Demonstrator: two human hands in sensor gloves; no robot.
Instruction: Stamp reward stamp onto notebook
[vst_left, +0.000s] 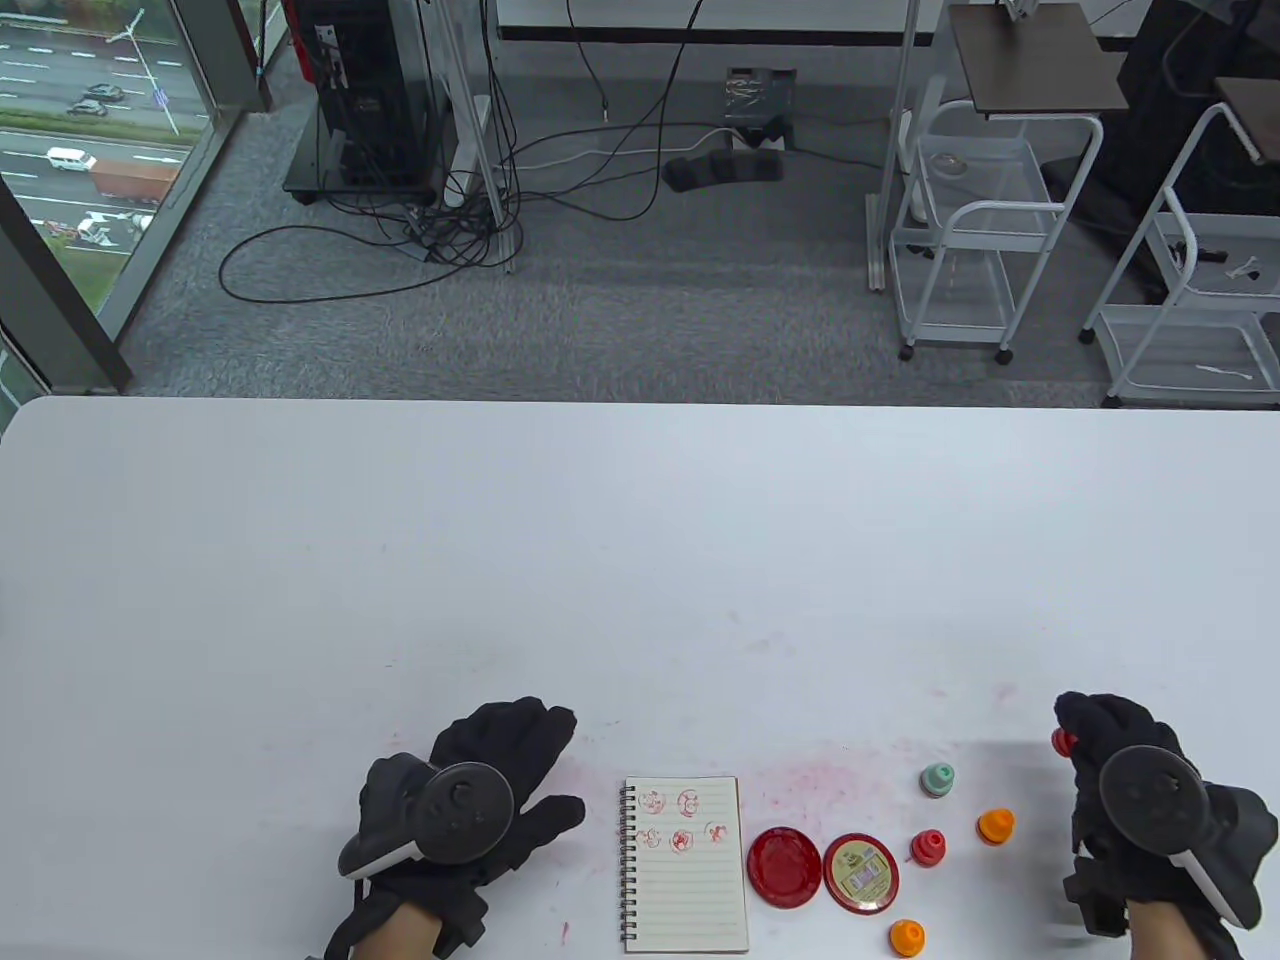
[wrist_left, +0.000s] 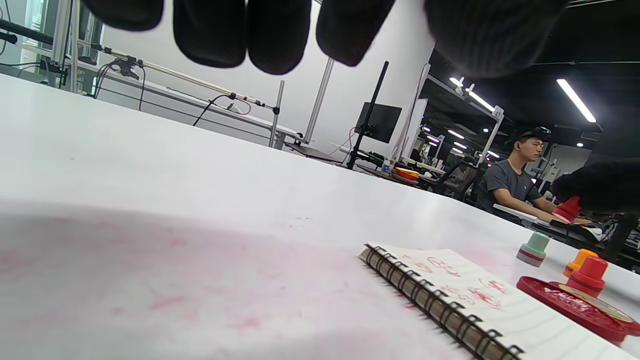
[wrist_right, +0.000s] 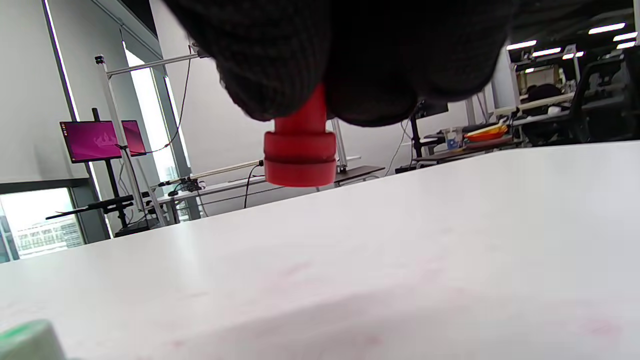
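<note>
Your right hand (vst_left: 1120, 760), lower right, is pinching a red stamp (wrist_right: 300, 150) clear of the surface (vst_left: 640, 560); your left hand (vst_left: 480, 800), grip relaxed apart, is waiting beside the notebook (vst_left: 686, 865).

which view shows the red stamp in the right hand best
The right wrist view: the red stamp fills the centre, its base clear of the table, pinched by the right hand. The table view shows only a red sliver beside the fingers; the left wrist view shows it small and distant.
</note>
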